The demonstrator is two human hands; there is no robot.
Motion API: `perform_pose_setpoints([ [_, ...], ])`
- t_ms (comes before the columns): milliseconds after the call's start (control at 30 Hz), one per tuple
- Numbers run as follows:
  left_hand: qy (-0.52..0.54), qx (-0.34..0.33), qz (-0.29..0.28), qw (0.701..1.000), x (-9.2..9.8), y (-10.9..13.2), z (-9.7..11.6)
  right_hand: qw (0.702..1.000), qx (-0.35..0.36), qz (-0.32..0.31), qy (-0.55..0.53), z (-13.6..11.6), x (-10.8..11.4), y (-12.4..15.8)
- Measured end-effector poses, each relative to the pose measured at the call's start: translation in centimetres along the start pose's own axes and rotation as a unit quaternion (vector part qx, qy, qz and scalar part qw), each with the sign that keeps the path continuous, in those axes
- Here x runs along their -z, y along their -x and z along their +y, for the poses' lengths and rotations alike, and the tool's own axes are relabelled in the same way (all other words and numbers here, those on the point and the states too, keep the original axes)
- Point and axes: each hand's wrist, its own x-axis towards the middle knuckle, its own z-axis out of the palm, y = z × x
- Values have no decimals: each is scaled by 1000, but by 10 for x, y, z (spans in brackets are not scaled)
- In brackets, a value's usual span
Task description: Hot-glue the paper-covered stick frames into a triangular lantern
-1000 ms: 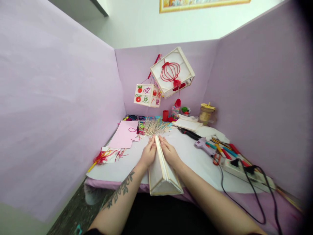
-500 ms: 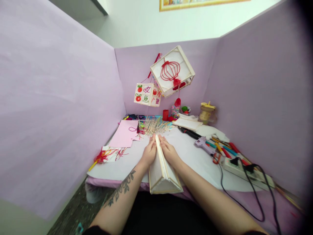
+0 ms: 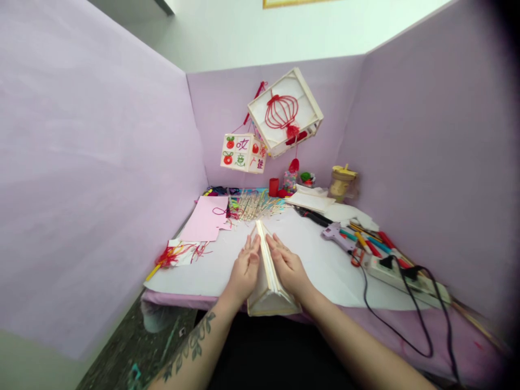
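Between my hands stands a tent-shaped lantern frame [image 3: 268,273] of white paper panels edged with thin wooden sticks. Its ridge points away from me, and a triangular end faces my body near the table's front edge. My left hand [image 3: 245,269] presses its left slope, with fingers together and stretched along the panel. On the right slope, my right hand [image 3: 286,268] presses in the same way, thumb near the ridge. Both palms squeeze the panels toward each other. The undersides of the fingers are hidden.
Two finished paper lanterns, one with a red lantern drawing [image 3: 282,111], hang at the back. Wooden sticks [image 3: 254,206] and pink paper [image 3: 207,219] lie behind. At right are a glue gun [image 3: 337,236], pliers [image 3: 312,216], markers and a power strip [image 3: 400,276] with cables.
Both hands have slid back toward me along the frame's slopes, leaving the far end of the ridge uncovered. The frame stays in about the same place. The view has shifted slightly.
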Motion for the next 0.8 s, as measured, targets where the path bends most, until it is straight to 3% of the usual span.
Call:
perform_pose_setpoints([
  [167,-21,2,-2,1000,-3,-1,2,1000,-3,5,-9,0,-5,-1],
  [800,57,22,12,998,-10,0,-5,999,-20,1,-48,-4,-8,-1],
])
